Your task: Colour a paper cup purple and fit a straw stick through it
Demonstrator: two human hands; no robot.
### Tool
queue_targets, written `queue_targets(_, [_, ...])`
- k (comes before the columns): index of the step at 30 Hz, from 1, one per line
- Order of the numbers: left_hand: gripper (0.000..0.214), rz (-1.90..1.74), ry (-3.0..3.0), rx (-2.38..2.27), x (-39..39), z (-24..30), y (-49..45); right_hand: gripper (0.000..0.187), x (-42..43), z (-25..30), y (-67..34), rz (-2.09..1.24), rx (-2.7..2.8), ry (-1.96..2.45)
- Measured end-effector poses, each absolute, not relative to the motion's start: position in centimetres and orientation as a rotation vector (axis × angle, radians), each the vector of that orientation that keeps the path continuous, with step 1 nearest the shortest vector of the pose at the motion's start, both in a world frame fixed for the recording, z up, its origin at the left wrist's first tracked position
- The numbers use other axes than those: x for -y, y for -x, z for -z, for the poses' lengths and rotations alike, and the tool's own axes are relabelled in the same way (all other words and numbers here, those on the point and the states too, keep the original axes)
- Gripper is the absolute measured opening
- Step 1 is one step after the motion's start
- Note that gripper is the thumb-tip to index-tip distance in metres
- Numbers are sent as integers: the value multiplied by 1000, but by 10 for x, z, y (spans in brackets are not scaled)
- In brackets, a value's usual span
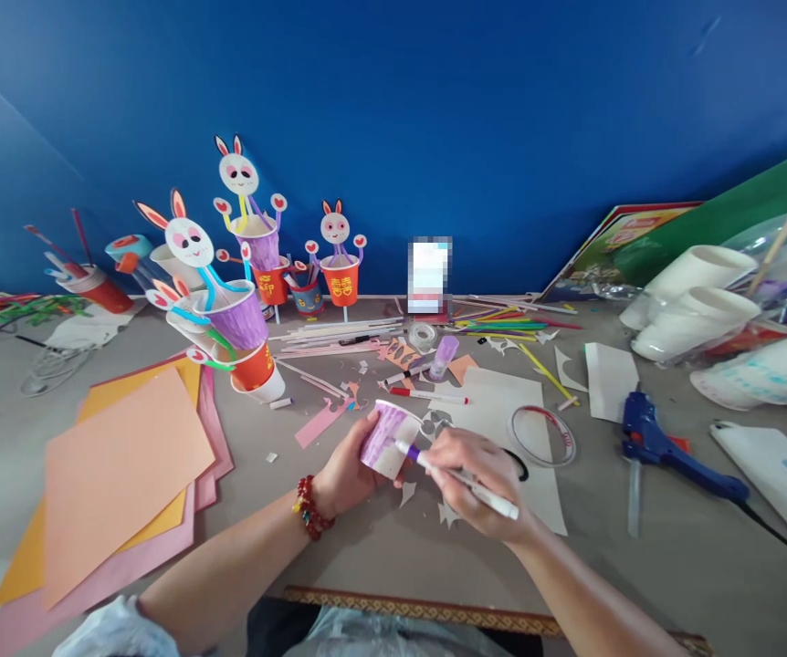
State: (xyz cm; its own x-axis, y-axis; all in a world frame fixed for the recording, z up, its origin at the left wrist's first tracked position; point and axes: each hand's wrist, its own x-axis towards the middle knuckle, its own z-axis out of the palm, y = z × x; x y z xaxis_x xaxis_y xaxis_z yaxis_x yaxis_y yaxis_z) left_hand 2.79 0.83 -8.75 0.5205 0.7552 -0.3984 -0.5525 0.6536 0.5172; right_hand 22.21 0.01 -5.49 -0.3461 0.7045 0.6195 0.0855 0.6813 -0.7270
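My left hand (352,470) is wrapped round a paper cup (381,443), which lies tilted in it. Purple strokes cover the cup's left part, while its right part is white. Between the fingers of my right hand (472,474) is a white marker (458,476) with a purple band, its tip at the cup's side. Beneath both hands lie white paper scraps (446,513). Just beyond them are a red-and-white marker (429,395) and a purple glue stick (444,357).
Rabbit figures in paper cups (236,315) stand at the left back, behind coloured paper sheets (126,474). To the right are a tape roll (542,436) on white paper (503,388), a blue glue gun (674,447) and stacked white cups (698,315). Paper sticks (339,338) lie near the wall.
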Motion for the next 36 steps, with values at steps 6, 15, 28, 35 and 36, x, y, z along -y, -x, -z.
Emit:
queue_targets(6, [46, -825, -363, -652, -9, 87, -29, 21, 0, 57, -223, -683, 1733, 738])
queue_targets(15, [45, -824, -371, -698, -8, 90, -29, 24, 2, 56, -218, -719, 1800, 638])
queue_targets(28, [46, -856, -380, -720, -8, 93, -29, 20, 6, 57, -214, -775, 1862, 560])
queue_targets(35, [48, -857, -386, -716, -7, 96, -30, 21, 7, 56, -212, -791, 1870, 547])
queue_targets(36, [48, -856, -380, -720, -7, 95, -30, 20, 7, 56, -213, -787, 1876, 540])
